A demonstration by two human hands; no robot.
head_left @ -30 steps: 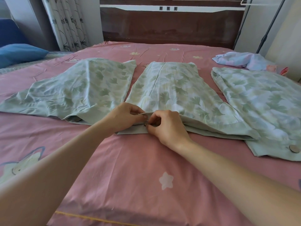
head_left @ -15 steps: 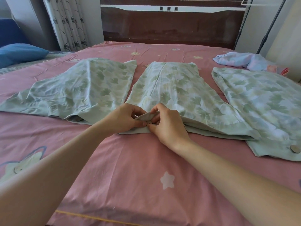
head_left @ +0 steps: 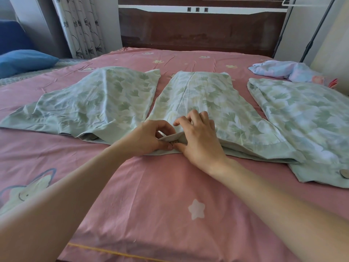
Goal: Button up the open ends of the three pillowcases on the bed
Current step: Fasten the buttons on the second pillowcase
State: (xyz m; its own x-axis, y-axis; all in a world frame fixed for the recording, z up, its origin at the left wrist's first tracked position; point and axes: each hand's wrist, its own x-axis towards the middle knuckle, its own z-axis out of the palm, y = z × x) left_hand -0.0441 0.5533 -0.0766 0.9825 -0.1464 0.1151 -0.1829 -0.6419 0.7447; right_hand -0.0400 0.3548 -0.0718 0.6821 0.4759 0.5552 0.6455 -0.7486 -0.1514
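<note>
Three pillowcases are laid side by side on the pink bed (head_left: pixel 143 186), open ends toward the viewer: the left case (head_left: pixel 94 106), the middle case (head_left: pixel 207 103) and the right case (head_left: pixel 306 118). The middle case's hem (head_left: pixel 170 138) is being worked at its left corner, where a small brown button (head_left: pixel 174 142) is seen between the two thumbs.

For the step to go well, the top flap should be kept lifted and taut so the buttonhole stays open, and the button should be tipped on edge and fed through rather than pushed flat. The lower layer is best pinned down so it cannot slide. Whether the button is already through cannot be told.

The left hand (head_left: pixel 149 138) is curled nearly closed, with the raised flap pinched between thumb and fingers. The right hand (head_left: pixel 198 137) is partly open: its thumb is pressed against the hem at the button, and its fingers (head_left: pixel 190 118) are spread and rest lightly on the cloth above.

A larger button (head_left: pixel 344 173) is visible on the right case's near corner; the left case's end looks still open, judged by the gap at its hem.
</note>
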